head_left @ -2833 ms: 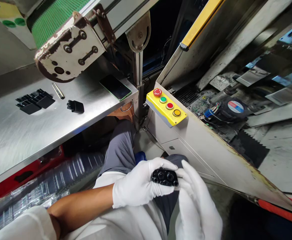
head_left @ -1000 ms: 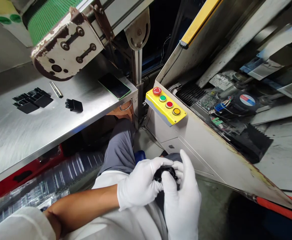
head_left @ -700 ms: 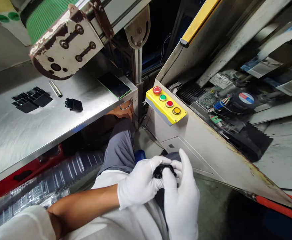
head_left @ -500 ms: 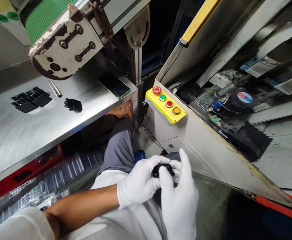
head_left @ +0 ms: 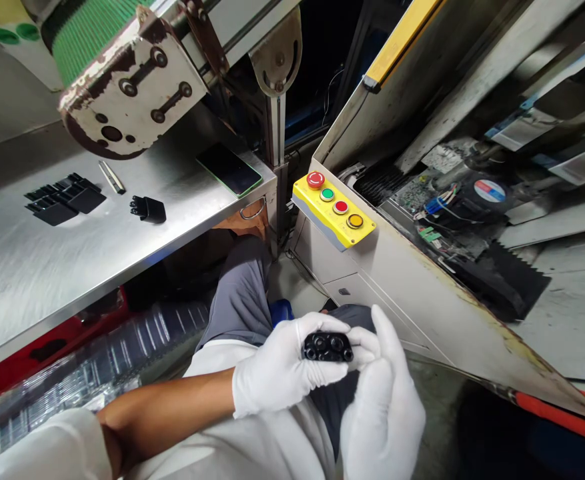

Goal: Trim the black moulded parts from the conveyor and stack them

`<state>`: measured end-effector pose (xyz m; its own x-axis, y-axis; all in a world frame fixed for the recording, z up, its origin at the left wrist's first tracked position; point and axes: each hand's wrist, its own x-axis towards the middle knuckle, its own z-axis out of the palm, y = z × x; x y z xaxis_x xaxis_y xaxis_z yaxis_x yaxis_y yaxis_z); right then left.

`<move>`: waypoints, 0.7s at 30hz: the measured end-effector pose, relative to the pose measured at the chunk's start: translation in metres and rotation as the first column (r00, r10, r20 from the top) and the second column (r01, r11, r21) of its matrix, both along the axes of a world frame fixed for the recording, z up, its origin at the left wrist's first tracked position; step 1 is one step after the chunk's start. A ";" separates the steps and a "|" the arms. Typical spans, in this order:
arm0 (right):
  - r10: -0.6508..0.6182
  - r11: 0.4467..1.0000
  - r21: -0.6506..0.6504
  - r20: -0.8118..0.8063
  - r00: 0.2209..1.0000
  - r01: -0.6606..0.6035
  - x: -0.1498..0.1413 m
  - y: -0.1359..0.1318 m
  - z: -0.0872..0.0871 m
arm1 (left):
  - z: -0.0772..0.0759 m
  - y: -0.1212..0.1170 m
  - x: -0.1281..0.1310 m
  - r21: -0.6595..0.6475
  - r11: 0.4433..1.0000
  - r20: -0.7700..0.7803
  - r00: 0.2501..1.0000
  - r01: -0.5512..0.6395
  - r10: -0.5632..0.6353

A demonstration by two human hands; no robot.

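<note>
Black part (head_left: pixel 328 347) clamped in the left hand (head_left: pixel 285 367), over the lap (head_left: pixel 329 407).
The right hand (head_left: pixel 385 400) has lifted its thumb off, so the round sockets (head_left: pixel 337 343) show uncovered; it sits beside one end, grip unclear.

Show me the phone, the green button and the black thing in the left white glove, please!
Smartphone (head_left: pixel 229 170): head view, the middle of its dark screen.
Green push button (head_left: pixel 327 194): head view, the middle of its cap.
Black plastic part (head_left: pixel 328 347): head view, the middle of the face turned to the camera.
</note>
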<state>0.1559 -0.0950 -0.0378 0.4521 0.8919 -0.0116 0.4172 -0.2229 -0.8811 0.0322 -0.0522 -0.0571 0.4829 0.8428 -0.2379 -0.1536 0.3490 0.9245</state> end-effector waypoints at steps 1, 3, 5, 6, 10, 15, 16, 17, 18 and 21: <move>-0.006 1.000 -0.004 0.007 1.000 0.006 0.000 0.000 0.001 | -0.001 -0.001 0.000 -0.025 1.000 0.029 1.000 -0.001 0.001; -0.004 1.000 -0.002 0.028 1.000 0.004 0.000 0.000 0.003 | -0.001 -0.001 0.000 -0.059 0.998 0.072 0.997 0.003 0.001; 0.003 1.000 -0.012 0.068 0.998 -0.002 0.001 0.000 0.005 | -0.001 -0.001 -0.001 -0.060 0.998 0.078 0.997 0.010 -0.006; 0.002 1.000 -0.025 0.095 0.996 0.000 0.002 0.000 0.007 | 0.000 -0.001 -0.001 -0.048 0.999 0.069 0.998 0.011 -0.008; 0.019 0.995 -0.097 0.154 0.988 -0.004 0.007 0.001 0.011 | 0.005 0.003 -0.002 -0.047 0.999 0.086 0.996 0.016 -0.012; 0.169 0.969 -0.161 -0.116 0.979 -0.187 0.021 0.005 0.010 | 0.012 0.011 0.001 -0.169 0.981 0.310 0.950 0.097 -0.040; 0.173 0.963 -0.176 -0.182 0.968 -0.205 0.023 0.005 0.008 | 0.014 0.012 0.002 -0.177 0.976 0.322 0.944 0.129 -0.067; 0.166 0.959 -0.189 -0.232 0.958 -0.212 0.025 0.006 0.007 | 0.015 0.014 0.002 -0.184 0.970 0.325 0.941 0.162 -0.096; 0.152 0.958 -0.197 -0.266 0.952 -0.208 0.026 0.006 0.006 | 0.017 0.015 0.003 -0.190 0.964 0.324 0.938 0.189 -0.120; 0.126 0.957 -0.211 -0.307 0.943 -0.196 0.027 0.006 0.004 | 0.017 0.015 0.004 -0.218 0.951 0.326 0.935 0.217 -0.139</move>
<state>0.1829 -0.0891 -0.0340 0.2482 0.9078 -0.3380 0.2018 -0.3897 -0.8986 0.0364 -0.0369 -0.0397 0.7014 0.6693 -0.2453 -0.3268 0.6077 0.7238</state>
